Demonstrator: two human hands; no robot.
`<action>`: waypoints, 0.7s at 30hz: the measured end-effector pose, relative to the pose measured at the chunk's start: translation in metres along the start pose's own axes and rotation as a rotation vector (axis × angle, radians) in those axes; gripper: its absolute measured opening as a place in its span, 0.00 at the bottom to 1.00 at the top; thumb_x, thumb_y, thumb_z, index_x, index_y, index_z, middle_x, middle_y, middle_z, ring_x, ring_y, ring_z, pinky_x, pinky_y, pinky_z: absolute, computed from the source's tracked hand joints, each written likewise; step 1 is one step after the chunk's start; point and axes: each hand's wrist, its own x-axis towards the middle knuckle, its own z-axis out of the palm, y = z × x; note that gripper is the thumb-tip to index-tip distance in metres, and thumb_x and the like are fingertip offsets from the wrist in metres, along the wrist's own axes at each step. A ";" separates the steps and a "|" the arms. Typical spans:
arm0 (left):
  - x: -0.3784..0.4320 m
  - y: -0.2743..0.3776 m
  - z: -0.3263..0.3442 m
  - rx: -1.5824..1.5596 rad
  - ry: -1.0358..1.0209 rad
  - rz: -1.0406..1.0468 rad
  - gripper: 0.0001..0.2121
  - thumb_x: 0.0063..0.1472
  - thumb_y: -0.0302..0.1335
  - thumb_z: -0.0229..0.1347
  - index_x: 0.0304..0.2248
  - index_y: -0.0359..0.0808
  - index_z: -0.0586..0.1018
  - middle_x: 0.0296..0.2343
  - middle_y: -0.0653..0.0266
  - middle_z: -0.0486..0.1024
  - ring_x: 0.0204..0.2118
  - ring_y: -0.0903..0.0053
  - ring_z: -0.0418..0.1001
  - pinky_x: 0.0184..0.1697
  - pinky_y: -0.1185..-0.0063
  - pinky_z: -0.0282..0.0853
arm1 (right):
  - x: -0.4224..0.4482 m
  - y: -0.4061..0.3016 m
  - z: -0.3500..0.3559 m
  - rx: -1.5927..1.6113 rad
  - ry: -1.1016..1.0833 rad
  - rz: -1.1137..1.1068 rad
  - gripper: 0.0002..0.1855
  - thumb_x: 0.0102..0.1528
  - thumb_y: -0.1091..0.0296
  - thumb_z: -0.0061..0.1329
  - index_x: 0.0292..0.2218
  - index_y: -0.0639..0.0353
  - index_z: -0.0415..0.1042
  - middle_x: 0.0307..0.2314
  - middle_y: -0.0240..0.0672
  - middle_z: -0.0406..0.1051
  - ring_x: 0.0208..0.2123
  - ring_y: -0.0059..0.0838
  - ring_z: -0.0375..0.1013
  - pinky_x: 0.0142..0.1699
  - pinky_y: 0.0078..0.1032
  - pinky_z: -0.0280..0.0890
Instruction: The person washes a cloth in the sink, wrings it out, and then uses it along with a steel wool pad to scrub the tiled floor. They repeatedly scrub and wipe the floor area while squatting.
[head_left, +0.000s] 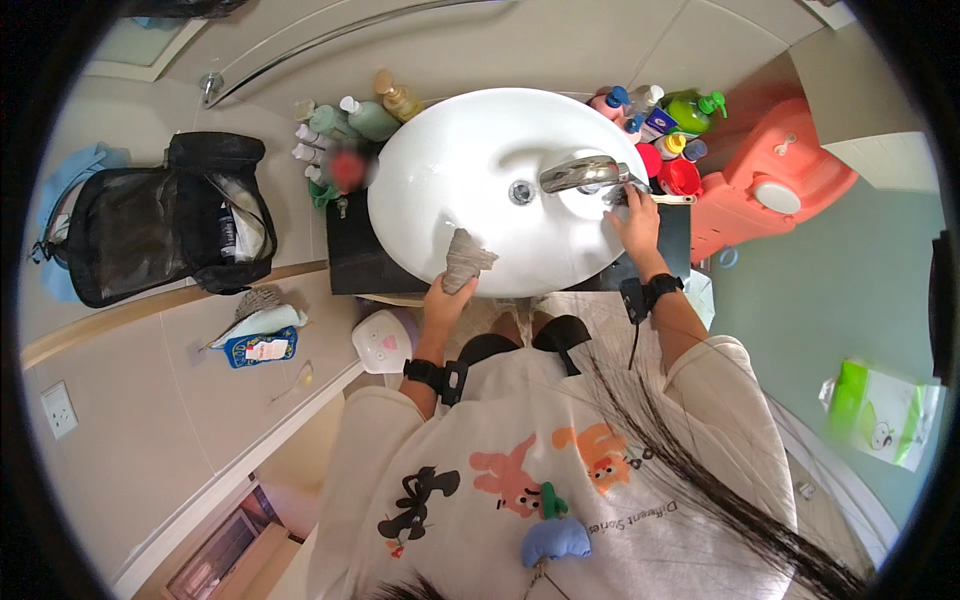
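My left hand (445, 309) grips a crumpled grey-brown cloth (466, 261) over the front left rim of an oval white washbasin (435, 165). My right hand (639, 229) is at the basin's right side, its fingertips by the base of the chrome faucet (579, 175). A small dark thing lies at those fingers, partly hidden, and a cream-coloured handle (676, 199) sticks out to the right of them. Whether my fingers are closed on either is not clear. The spout points left towards the metal drain (522, 193). No running water can be made out.
Several pump bottles (372, 118) stand behind the basin's left side. At its right are a green pump bottle (688, 112), smaller bottles and a red cup (679, 178). A coral plastic tub (750, 165) leans beyond the black counter (349, 259). A black toiletry bag (127, 232) hangs on the left wall.
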 end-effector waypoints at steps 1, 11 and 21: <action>-0.005 0.000 0.001 -0.053 0.030 0.047 0.32 0.50 0.46 0.62 0.45 0.27 0.72 0.38 0.59 0.74 0.39 0.71 0.73 0.41 0.74 0.68 | 0.000 0.004 0.006 -0.013 -0.041 -0.015 0.28 0.41 0.62 0.62 0.43 0.56 0.68 0.43 0.42 0.66 0.46 0.46 0.65 0.48 0.40 0.62; -0.064 0.026 0.010 -0.890 -0.353 -0.038 0.24 0.65 0.35 0.49 0.56 0.31 0.60 0.48 0.59 0.67 0.49 0.74 0.67 0.51 0.75 0.65 | -0.096 -0.055 0.006 1.138 -0.588 0.589 0.04 0.50 0.74 0.48 0.30 0.56 0.68 0.26 0.29 0.71 0.31 0.27 0.70 0.39 0.21 0.64; -0.136 -0.007 0.011 -0.510 -0.667 0.170 0.23 0.54 0.22 0.60 0.49 0.34 0.69 0.43 0.66 0.73 0.45 0.79 0.70 0.46 0.80 0.68 | -0.204 -0.162 -0.079 1.260 -0.838 0.388 0.17 0.48 0.62 0.61 0.38 0.57 0.72 0.33 0.24 0.70 0.37 0.17 0.65 0.44 0.19 0.61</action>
